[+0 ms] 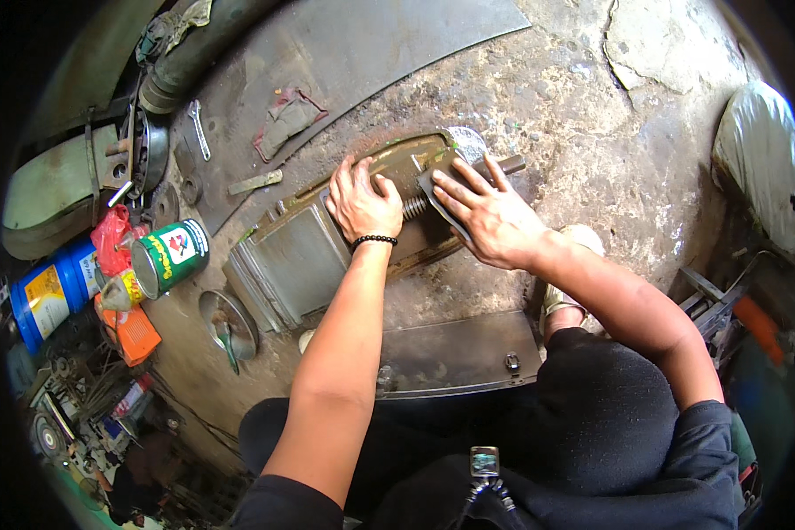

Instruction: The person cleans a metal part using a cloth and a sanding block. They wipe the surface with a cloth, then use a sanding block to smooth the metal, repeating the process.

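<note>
A worn metal vise-like machine part (pixel 296 256) lies on the floor in front of me, with a coiled or threaded rod (pixel 414 208) across its middle. My left hand (pixel 364 208) rests on its centre, fingers spread and slightly bent over the top; a beaded bracelet circles that wrist. Flat on the block at the part's right end lies my right hand (pixel 495 221), fingers stretched apart. Beneath it shows the edge of a thin dark plate or sheet (pixel 440 205); whether it is loose or fixed I cannot tell. Past those fingertips a round shaft (pixel 511 164) sticks out.
Left stand a green can (pixel 170 258), a blue bucket (pixel 55 296) and a metal bowl (pixel 229 320) with a green-handled tool. A wrench (pixel 200 131) and a rag (pixel 289 122) lie farther off, near a large metal sheet (pixel 371 44). Close by my knees is a flat metal panel (pixel 450 349).
</note>
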{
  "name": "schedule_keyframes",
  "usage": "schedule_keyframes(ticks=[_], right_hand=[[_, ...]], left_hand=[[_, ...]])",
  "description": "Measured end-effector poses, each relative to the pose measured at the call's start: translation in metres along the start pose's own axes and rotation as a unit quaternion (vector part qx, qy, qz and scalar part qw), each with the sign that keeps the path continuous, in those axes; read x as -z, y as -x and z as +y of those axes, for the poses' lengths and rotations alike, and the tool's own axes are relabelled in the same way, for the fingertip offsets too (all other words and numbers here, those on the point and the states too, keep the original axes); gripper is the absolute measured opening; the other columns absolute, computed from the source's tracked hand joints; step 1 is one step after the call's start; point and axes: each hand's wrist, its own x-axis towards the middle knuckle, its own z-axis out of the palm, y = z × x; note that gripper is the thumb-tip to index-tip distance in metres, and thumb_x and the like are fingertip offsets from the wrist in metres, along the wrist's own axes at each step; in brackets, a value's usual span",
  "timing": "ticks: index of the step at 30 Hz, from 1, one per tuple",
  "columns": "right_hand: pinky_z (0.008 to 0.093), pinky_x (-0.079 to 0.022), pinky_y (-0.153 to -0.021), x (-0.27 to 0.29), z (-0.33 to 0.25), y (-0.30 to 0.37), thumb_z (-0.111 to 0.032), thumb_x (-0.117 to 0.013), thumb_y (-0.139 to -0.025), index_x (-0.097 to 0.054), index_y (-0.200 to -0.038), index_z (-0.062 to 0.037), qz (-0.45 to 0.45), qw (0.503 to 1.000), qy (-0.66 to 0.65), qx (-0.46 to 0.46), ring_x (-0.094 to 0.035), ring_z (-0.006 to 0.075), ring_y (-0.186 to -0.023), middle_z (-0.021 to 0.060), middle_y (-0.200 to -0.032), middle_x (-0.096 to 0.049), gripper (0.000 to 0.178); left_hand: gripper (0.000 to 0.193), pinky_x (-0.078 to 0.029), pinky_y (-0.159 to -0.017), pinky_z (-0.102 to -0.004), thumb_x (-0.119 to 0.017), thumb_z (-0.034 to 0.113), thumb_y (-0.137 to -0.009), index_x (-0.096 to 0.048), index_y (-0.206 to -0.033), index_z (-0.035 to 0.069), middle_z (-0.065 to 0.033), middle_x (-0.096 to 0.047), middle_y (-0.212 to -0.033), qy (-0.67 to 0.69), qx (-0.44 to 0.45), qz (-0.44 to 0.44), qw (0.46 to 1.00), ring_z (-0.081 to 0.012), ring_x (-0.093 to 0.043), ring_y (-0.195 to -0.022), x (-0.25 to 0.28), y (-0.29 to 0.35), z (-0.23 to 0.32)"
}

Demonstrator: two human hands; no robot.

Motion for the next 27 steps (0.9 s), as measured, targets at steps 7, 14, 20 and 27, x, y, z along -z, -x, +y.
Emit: schedule_keyframes(ticks=[7, 14, 20, 27], right_hand=[[0.0625, -0.010, -0.125, -0.0005, -0.0084, -0.0042, -0.026, -0.048, -0.098, -0.044, -0.153, -0.0064, 0.011, 0.999, 0.040, 0.008, -0.022, 0.0338, -0.155, 0.0083, -0.165, -0.035, 0.059], [0.0609, -0.011, -0.125, -0.0020, -0.0082, 0.0039, -0.024, -0.050, -0.095, -0.046, -0.152, -0.0061, -0.062, 0.998, -0.007, -0.017, -0.027, 0.0328, -0.154, 0.0098, -0.163, -0.037, 0.060], [0.0607, -0.010, -0.126, -0.0006, -0.0053, 0.0029, -0.020, -0.049, -0.091, -0.045, -0.152, -0.0043, -0.065, 0.996, -0.022, -0.051, -0.025, 0.0340, -0.155, 0.0106, -0.163, -0.038, 0.063], [0.0612, -0.010, -0.125, 0.0050, -0.0029, 0.0044, -0.022, -0.049, -0.093, -0.047, -0.151, -0.0035, 0.011, 0.999, 0.002, -0.041, -0.025, 0.0351, -0.154, 0.0112, -0.163, -0.037, 0.060]], left_hand=[[0.039, -0.036, -0.112, -0.0503, -0.062, 0.022, -0.085, -0.068, -0.121, 0.010, -0.0111, -0.057, -0.140, -0.016, -0.008, -0.006, 1.000, -0.0307, -0.049, -0.135, -0.0014, -0.0009, 0.0000], [0.037, -0.035, -0.113, -0.0501, -0.062, 0.022, -0.085, -0.069, -0.120, 0.013, -0.0102, -0.057, -0.140, -0.010, -0.007, 0.001, 1.000, -0.0306, -0.048, -0.136, -0.0021, 0.0012, -0.0019], [0.037, -0.036, -0.112, -0.0497, -0.062, 0.022, -0.085, -0.069, -0.120, 0.013, -0.0100, -0.057, -0.141, -0.006, -0.003, -0.003, 1.000, -0.0308, -0.048, -0.136, -0.0026, -0.0008, -0.0011], [0.040, -0.035, -0.113, -0.0493, -0.060, 0.022, -0.087, -0.066, -0.125, 0.014, -0.0101, -0.058, -0.140, -0.008, -0.011, 0.000, 1.000, -0.0309, -0.049, -0.135, -0.0025, 0.0007, -0.0029]])
